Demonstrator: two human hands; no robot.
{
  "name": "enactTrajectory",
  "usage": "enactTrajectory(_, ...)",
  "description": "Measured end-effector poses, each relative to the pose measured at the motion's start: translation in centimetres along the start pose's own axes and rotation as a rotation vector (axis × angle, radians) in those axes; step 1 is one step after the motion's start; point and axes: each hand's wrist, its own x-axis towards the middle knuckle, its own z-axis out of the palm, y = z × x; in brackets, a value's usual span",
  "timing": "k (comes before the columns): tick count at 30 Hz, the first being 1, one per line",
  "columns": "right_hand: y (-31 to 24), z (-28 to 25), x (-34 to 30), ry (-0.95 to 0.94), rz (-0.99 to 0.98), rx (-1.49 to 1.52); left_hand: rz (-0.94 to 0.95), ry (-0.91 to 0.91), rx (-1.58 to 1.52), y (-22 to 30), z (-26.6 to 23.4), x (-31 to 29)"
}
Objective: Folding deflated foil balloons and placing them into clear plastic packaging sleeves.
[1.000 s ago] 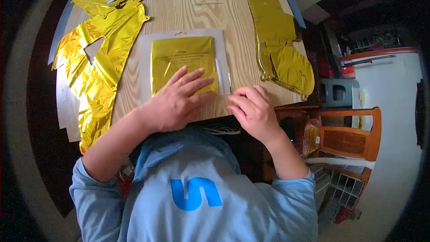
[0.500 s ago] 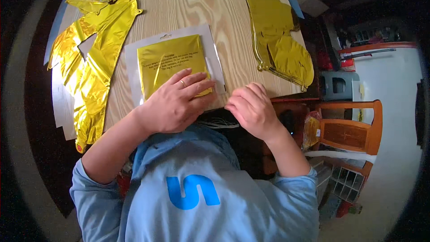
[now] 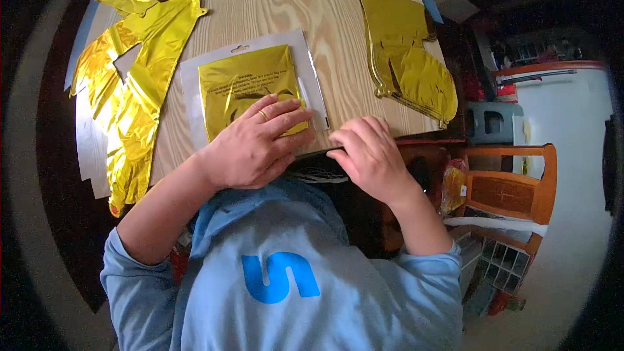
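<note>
A flat clear plastic package (image 3: 296, 42) lies on the wooden table in front of me. Inside it is a folded gold foil sheet (image 3: 250, 68) with dark print, backed by pale card. My left hand (image 3: 263, 140) rests flat across the package's near part, fingers stretched to the right and covering its lower edge. Just right of the package, my right hand (image 3: 367, 156) is at the table's near edge. Its fingers are half curled, with a small gap between thumb and forefinger, and nothing visible lies between them.
Crumpled gold foil balloons (image 3: 156, 45) lie at the table's left, partly over white sheets. More flattened gold foil (image 3: 396, 39) lies along the right side of the wooden table (image 3: 273, 6). A wooden chair (image 3: 507, 195) and a grey stool (image 3: 494, 123) stand to the right.
My right thumb and forefinger have parted slightly at the table edge. My left hand still lies on the package, barely shifted.
</note>
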Motion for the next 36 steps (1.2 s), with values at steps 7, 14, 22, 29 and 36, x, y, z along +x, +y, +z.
enactTrajectory(7,0.1,0.4,-0.3,-0.101,-0.093,0.007,0.0,-0.003,0.003,-0.1,0.2,-0.1)
enactTrajectory(14,-1.9,-0.2,0.4,-0.059,-0.065,0.413,0.03,0.0,-0.081,0.0,-1.0,-0.2)
enactTrajectory(22,-0.5,1.3,3.2,-0.109,0.174,0.65,-0.008,0.319,0.267,2.3,0.1,-2.1)
enactTrajectory(29,-0.9,1.3,3.5,-0.16,0.22,0.662,-0.414,0.537,0.244,7.4,1.2,-10.9)
enactTrajectory(36,-1.6,0.6,3.4,-0.222,0.236,0.616,-1.534,0.831,-0.043,2.2,14.4,-38.3)
